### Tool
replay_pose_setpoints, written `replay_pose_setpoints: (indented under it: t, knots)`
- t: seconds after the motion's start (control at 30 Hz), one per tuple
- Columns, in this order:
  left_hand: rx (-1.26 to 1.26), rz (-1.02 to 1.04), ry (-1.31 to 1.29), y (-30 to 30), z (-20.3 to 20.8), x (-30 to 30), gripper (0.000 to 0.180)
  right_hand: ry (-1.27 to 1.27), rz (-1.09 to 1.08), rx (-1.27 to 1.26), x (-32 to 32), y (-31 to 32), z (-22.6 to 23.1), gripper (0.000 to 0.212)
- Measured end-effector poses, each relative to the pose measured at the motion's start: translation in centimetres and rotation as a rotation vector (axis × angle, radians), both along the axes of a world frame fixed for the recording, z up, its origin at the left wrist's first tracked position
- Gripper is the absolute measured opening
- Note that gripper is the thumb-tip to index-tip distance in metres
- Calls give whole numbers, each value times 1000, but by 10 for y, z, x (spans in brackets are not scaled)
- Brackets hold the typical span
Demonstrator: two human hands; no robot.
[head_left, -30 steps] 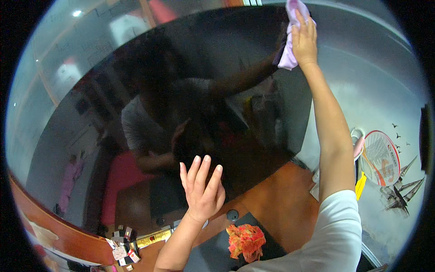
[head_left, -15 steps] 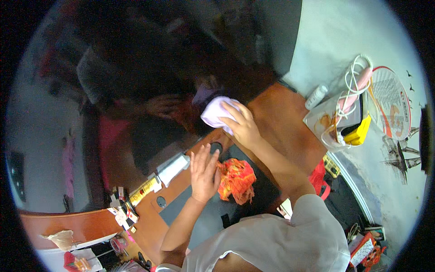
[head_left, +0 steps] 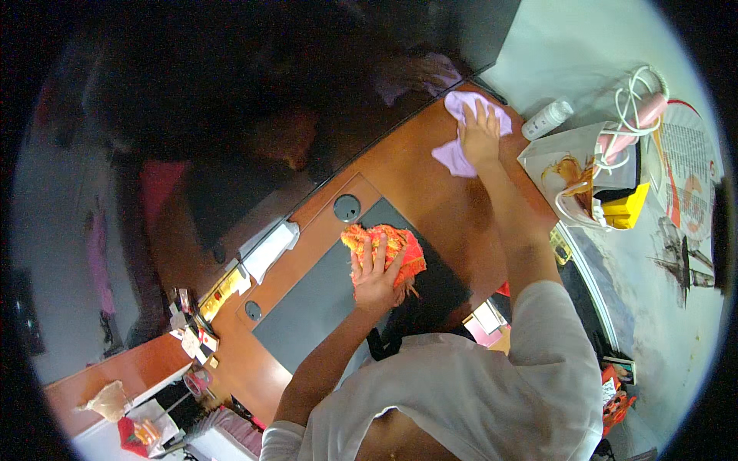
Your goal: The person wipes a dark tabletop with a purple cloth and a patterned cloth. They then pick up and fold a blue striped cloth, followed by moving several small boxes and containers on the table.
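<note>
A light purple cloth (head_left: 455,157) lies partly spread on the brown desk, close to the base of the dark glossy screen. My right hand (head_left: 480,140) rests flat on it, fingers apart, arm stretched far out. My left hand (head_left: 374,286) lies with spread fingers on a crumpled, fluffy orange-red cloth (head_left: 411,257), which sits on the dark grey desk mat (head_left: 307,307). The dark screen (head_left: 254,92) fills the far side and reflects the purple cloth and the right hand.
Right of the purple cloth stand a white bottle (head_left: 548,119) and a white bag (head_left: 573,157) with a corded pink tool and a yellow box. Round black cable covers (head_left: 347,207) sit in the desk. A white packet (head_left: 269,250) and small items (head_left: 192,330) line the screen's base.
My right hand has carried the purple cloth from the screen to the desk's far right corner, where it now lies flatter. My left hand has come down onto the orange-red cloth.
</note>
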State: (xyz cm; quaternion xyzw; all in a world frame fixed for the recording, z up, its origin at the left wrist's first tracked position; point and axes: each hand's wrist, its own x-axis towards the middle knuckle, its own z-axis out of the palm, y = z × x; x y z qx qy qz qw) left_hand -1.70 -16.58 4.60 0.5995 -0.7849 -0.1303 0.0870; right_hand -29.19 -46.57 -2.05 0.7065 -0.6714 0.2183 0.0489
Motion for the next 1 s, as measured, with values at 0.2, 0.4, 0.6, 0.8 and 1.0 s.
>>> replay_pose_setpoints:
  t: [0.2, 0.4, 0.6, 0.8, 1.0]
  knots:
    - [-52, 53, 78, 5, 0, 47, 61, 172, 323, 35, 86, 26, -12, 43]
    - [-103, 265, 76, 73, -3, 86, 56, -107, 922, 167, 95, 185, 33, 38]
    - [-42, 411, 101, 109, 12, 76, 48, 103, 349, 44, 48, 48, 10, 50]
    - [-61, 361, 13, 82, 0, 90, 36, 242, 479, 273, 174, 38, 13, 39]
    - [-10, 304, 194, 113, 1, 82, 68, -180, 866, 94, 179, 222, 15, 37]
